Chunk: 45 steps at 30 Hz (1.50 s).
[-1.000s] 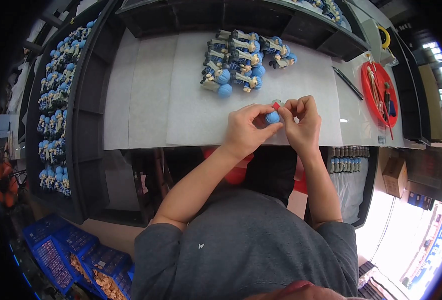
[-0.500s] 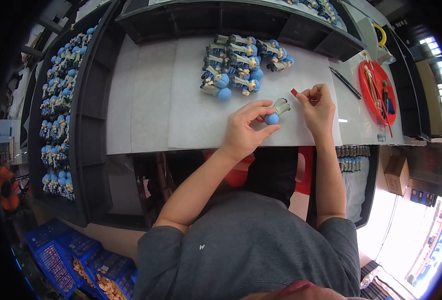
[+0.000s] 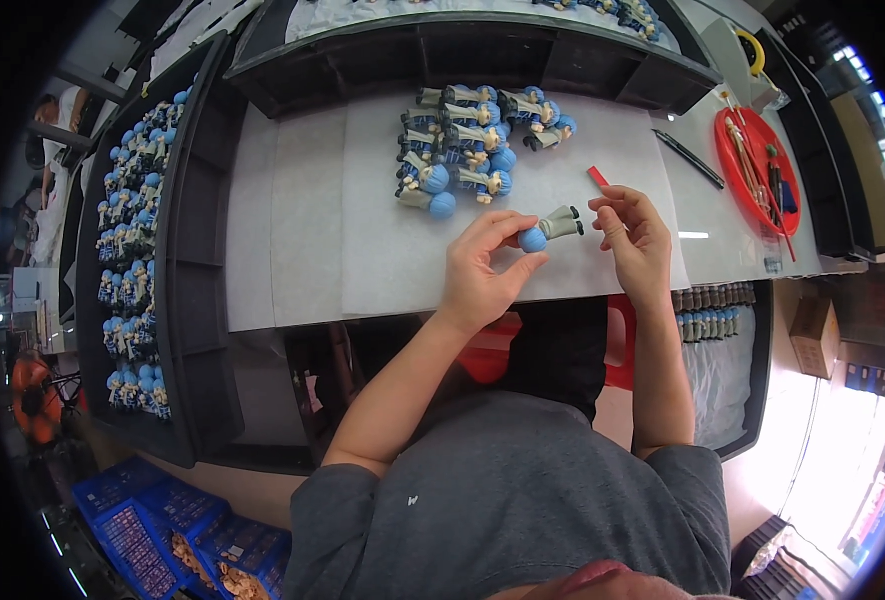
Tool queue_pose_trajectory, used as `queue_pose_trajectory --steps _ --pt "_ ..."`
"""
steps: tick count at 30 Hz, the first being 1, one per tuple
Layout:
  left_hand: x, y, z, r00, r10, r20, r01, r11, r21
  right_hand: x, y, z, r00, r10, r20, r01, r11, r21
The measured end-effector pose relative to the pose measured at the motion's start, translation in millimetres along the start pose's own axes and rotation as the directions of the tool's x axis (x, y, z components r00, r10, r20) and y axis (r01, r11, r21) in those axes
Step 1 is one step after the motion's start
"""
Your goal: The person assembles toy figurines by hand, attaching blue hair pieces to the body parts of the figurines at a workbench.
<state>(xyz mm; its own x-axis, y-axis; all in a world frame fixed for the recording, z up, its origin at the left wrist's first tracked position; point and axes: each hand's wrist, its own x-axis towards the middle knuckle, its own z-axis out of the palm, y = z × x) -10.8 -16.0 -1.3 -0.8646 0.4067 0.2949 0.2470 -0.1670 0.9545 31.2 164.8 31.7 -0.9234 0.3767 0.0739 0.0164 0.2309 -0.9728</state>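
A small blue-haired figurine (image 3: pixel 560 223) in a pale grey coat is in my left hand (image 3: pixel 485 262). Thumb and fingers grip it around the head, and its dark feet point right toward my other hand. My right hand (image 3: pixel 639 240) is a short way from those feet, its fingers loosely curled and thumb and fingertips apart. Just beyond its index finger shows a short red strip (image 3: pixel 597 176); whether it lies on the table or is tucked against the finger I cannot tell. Several similar figurines (image 3: pixel 468 135) lie grouped on white paper (image 3: pixel 373 250) farther away.
Black trays stand at the far edge (image 3: pixel 363 75) and left (image 3: pixel 198 300), both bearing figurines. At right are a black pen (image 3: pixel 690 158) and a red dish (image 3: pixel 726 150) with brushes. A lower tray (image 3: pixel 758 400) sits beside my right arm. Blue crates (image 3: pixel 143 530) stand lower left.
The red strip, pinched in my right hand before, now shows beyond its index finger. My right fingers have loosened and come down toward the figurine, which has turned so its feet point more to the right.
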Motion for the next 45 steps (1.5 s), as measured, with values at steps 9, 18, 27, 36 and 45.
queue_pose_trajectory --steps 9,18,27,36,45 --pt "0 2 1 0.999 0.037 -0.015 -0.035 0.993 0.109 3 10 -6 0.983 -0.146 -0.113 0.107 0.950 -0.294" --pt "0 -7 4 0.999 -0.020 -0.035 0.024 0.994 0.108 35 24 -1 0.954 -0.299 -0.026 0.204 0.711 -0.673" --pt "0 0 4 0.993 -0.079 -0.091 0.090 0.989 0.121 -8 5 37 0.991 -0.132 -0.004 0.132 0.988 -0.084" --pt "4 -8 8 0.997 0.054 -0.050 -0.050 0.996 0.079 33 6 4 0.897 -0.429 -0.104 0.299 0.764 -0.572" --pt "-7 7 16 0.924 0.331 0.194 -0.377 0.874 0.305 -31 -14 -18 0.944 -0.232 0.235 0.270 0.952 -0.144"
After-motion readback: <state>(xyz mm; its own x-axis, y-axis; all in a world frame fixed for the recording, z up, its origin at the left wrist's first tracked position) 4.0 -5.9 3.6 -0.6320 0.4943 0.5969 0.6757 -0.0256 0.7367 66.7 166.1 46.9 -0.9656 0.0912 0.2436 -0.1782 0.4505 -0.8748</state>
